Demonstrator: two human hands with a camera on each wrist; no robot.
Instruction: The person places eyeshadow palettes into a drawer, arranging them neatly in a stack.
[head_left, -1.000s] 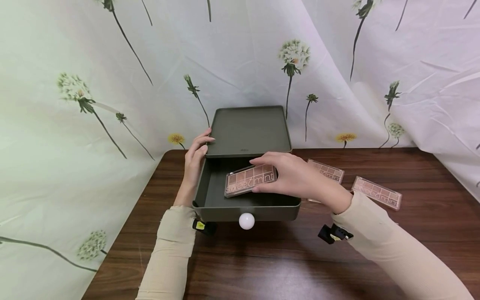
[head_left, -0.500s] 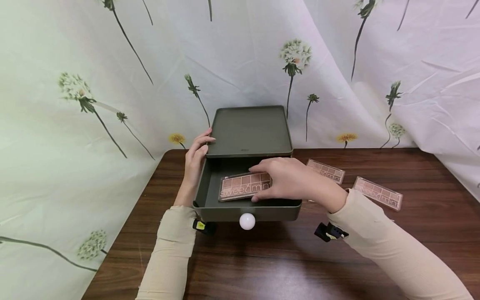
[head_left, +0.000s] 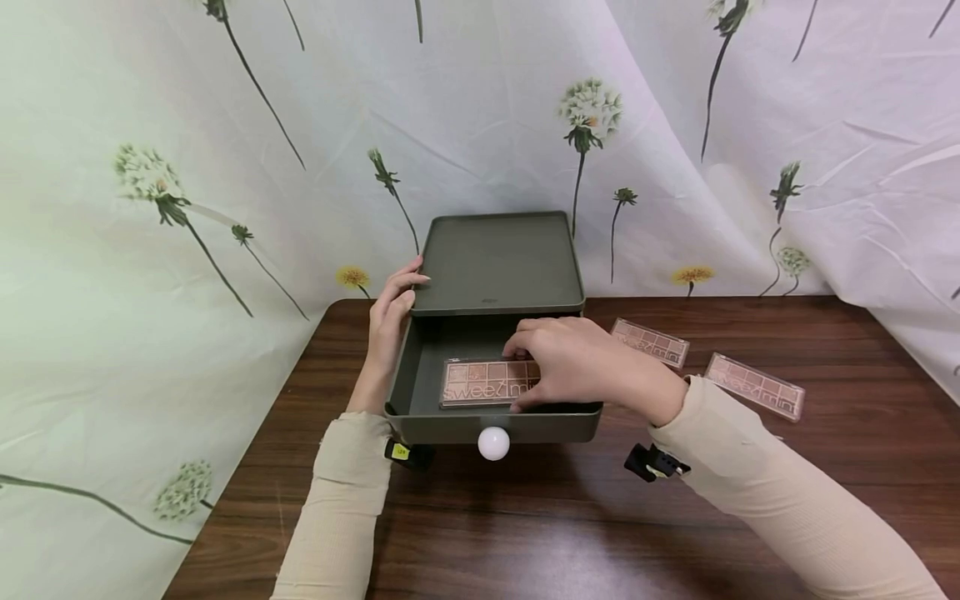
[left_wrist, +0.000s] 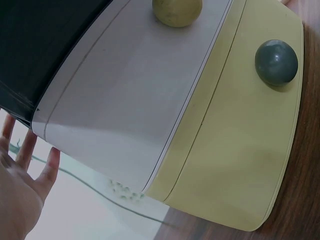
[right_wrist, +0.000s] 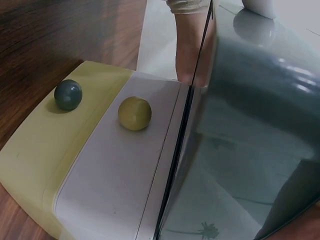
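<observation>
A pink-toned eyeshadow palette (head_left: 480, 385) marked "sweet mint" lies in the pulled-out dark green top drawer (head_left: 435, 428), along its front wall. My right hand (head_left: 581, 360) grips the palette's right end between thumb and curled fingers, covering that part. My left hand (head_left: 386, 325) rests against the left side of the drawer cabinet (head_left: 498, 262), fingertips at its top edge. In the left wrist view, the spread fingers of that hand (left_wrist: 22, 185) touch the cabinet's side. The right wrist view looks at the drawer fronts, and the right hand's grip is hidden there.
Two similar palettes, a nearer one (head_left: 753, 387) and a farther one (head_left: 651, 342), lie on the wooden table (head_left: 525, 533) to the right. Below are a white drawer (left_wrist: 120, 85) and a yellow drawer (left_wrist: 235, 130), both closed. A floral cloth (head_left: 480, 108) hangs behind.
My right hand has lowered the palette toward the drawer's front; it has turned from slanted to nearly straight and now lies lower. The left hand has stayed put.
</observation>
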